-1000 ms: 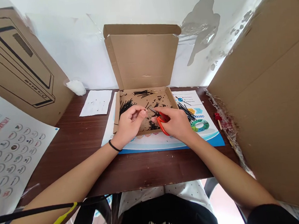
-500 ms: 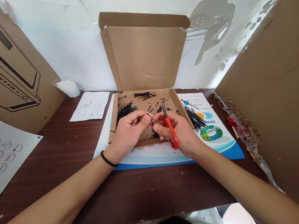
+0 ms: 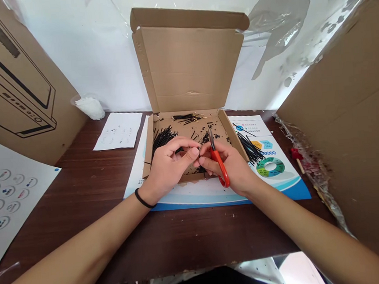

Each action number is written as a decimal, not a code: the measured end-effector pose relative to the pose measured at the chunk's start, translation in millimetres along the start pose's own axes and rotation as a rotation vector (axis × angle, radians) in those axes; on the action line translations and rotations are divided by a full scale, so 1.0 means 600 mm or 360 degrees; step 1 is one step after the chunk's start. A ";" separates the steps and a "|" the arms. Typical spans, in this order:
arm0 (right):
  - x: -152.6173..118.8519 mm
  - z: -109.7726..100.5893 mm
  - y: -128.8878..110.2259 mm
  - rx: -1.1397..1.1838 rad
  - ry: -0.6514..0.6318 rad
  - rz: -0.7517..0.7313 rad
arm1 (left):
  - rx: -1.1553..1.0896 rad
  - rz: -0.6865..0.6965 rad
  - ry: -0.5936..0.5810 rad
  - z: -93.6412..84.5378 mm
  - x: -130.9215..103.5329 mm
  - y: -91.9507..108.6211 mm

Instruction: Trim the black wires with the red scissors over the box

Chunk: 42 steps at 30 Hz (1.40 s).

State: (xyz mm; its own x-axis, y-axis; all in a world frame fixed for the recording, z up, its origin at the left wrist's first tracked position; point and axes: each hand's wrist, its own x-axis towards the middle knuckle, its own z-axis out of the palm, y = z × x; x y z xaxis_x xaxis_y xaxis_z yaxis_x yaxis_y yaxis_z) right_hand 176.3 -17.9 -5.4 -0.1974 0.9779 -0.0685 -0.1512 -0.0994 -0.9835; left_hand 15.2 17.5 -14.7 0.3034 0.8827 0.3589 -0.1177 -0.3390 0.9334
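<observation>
My left hand (image 3: 169, 163) is closed, with thumb and forefinger pinching a thin piece of black wire (image 3: 199, 151). Opposite it, my right hand (image 3: 233, 167) has its fingertips at the same wire, nearly meeting those of the left. Red-handled scissors (image 3: 221, 168) hang on my right hand, blades pointing away from me. Both hands are over the front of an open cardboard box (image 3: 223, 123). Inside it, a thick bundle of black wires (image 3: 163, 137) lies left, and a smaller pile with brass-coloured ends (image 3: 187, 117) lies at the back. Black scraps (image 3: 205, 137) litter its floor.
Under the box lies a printed poster (image 3: 279, 187), bearing more black wires (image 3: 250, 147) at right. A white paper (image 3: 118, 130) and a plastic bag of white material (image 3: 90, 107) are back left. Large cardboard panels (image 3: 350, 123) flank the brown table (image 3: 184, 235).
My fingertips have come closer together, and less of the black wire shows between them. The camera view has shifted slightly. The scissors stay in my right hand.
</observation>
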 end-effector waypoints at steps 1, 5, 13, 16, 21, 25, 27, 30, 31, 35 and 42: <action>0.000 0.001 0.000 -0.0033 0.0005 -0.0003 | -0.0011 0.0024 -0.0035 0.000 0.000 0.002; 0.000 0.000 0.004 -0.0139 0.0065 -0.0082 | 0.0171 0.0098 -0.0082 0.002 -0.002 0.009; 0.004 0.000 0.017 -0.0332 0.0179 -0.0336 | 0.0475 0.0309 -0.0116 0.004 -0.006 0.013; 0.004 0.002 0.016 -0.0342 0.0177 -0.0341 | 0.0468 0.0329 -0.0118 0.003 -0.005 0.012; 0.002 -0.004 0.016 -0.0403 0.0164 -0.0489 | 0.0395 0.0206 -0.0150 -0.003 0.000 0.014; -0.005 -0.010 0.016 -0.0675 0.0215 -0.0664 | 0.0198 0.0094 -0.0318 -0.007 0.003 0.021; -0.008 -0.010 0.016 -0.0777 0.0244 -0.0723 | 0.0120 0.0073 -0.0342 -0.008 0.003 0.021; -0.011 -0.010 0.016 -0.0862 0.0271 -0.0738 | 0.0076 0.0055 -0.0307 -0.011 0.004 0.014; -0.011 -0.010 0.016 -0.0871 0.0284 -0.0728 | 0.0068 0.0052 -0.0293 -0.012 0.004 0.010; -0.010 -0.011 0.015 -0.0829 0.0335 -0.0732 | -0.0049 0.0076 -0.0295 -0.014 0.005 0.001; -0.010 -0.011 0.010 -0.0867 0.0351 -0.0770 | -0.0193 0.0074 -0.0334 -0.008 0.004 0.011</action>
State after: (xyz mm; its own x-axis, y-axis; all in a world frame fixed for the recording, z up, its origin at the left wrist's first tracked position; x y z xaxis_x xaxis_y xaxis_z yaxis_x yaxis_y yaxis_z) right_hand 182.7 -23.2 -12.3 -0.0241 0.9091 0.4160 0.3390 0.3988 -0.8521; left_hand 10.8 18.9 -7.4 0.4831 0.7760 0.4055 -0.2450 -0.3249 0.9135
